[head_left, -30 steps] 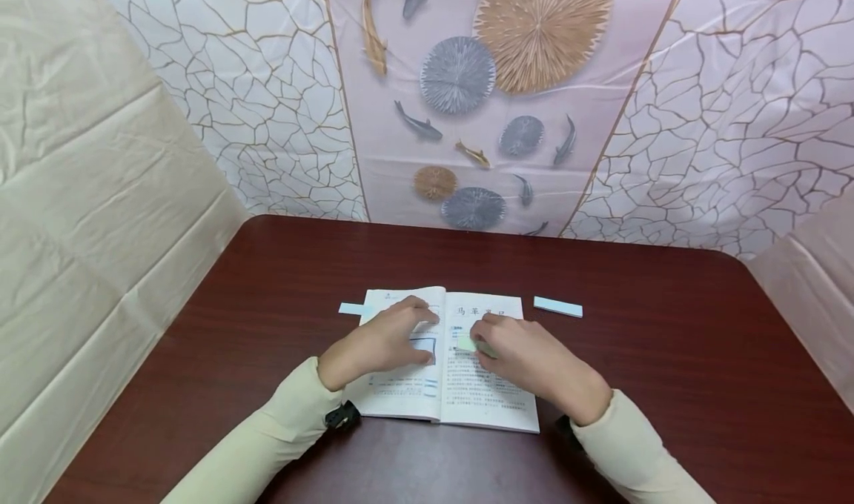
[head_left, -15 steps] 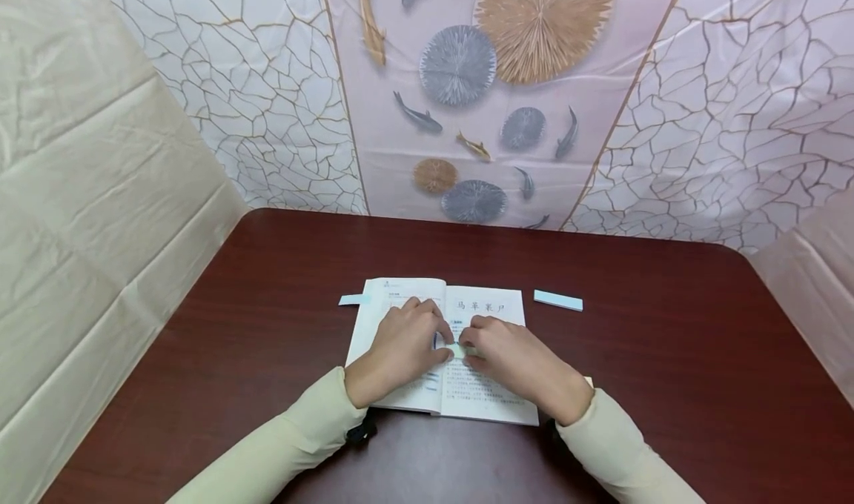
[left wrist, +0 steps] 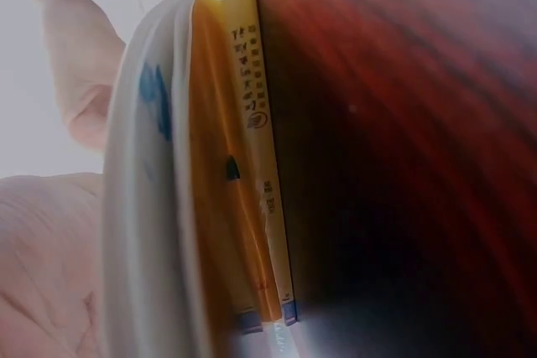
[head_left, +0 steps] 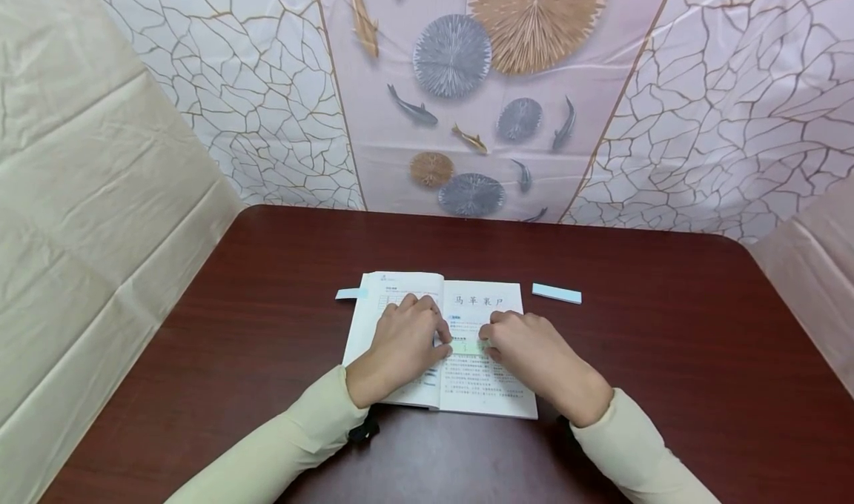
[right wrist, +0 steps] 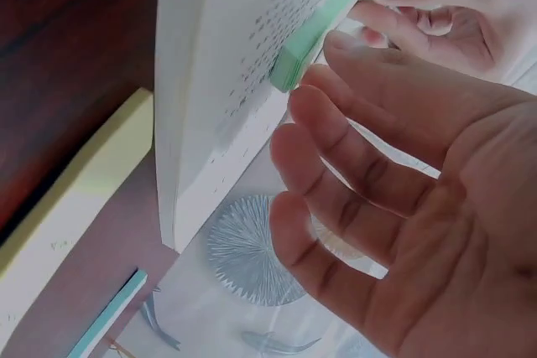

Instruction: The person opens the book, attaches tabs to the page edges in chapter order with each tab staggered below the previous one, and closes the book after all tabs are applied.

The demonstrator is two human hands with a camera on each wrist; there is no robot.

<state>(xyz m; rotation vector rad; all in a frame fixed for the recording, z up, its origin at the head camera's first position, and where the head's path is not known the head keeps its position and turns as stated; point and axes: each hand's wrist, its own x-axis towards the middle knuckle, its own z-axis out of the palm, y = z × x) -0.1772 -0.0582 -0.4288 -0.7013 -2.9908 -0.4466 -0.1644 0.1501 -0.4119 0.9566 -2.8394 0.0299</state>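
Note:
An open book [head_left: 487,385] lies on the table with printed pages facing up. Over its right page, near the fold, is a narrow green sticky note pad [head_left: 465,347]. My left hand [head_left: 403,341] pinches the pad's left end between thumb and index finger. Close to the other end is my right hand [head_left: 534,352], its fingers loosely bent. In the right wrist view, the layered end of the green pad [right wrist: 289,71] shows just beyond the right fingertips [right wrist: 306,102]. The left wrist view shows the book's bottom edge and yellow cover [left wrist: 252,123] beside the left hand [left wrist: 50,241].
A light blue sticky strip [head_left: 350,293] sticks out from the book's left page. To the right of the book, a pale blue sticky pad [head_left: 557,293] lies on the dark red table [head_left: 667,341]. A yellow pad [right wrist: 92,173] shows in the right wrist view, hidden by the right arm from above.
My left hand has moved right to the green pad and taken its left end. My right hand first brought the pad left toward the fold, then drew back right.

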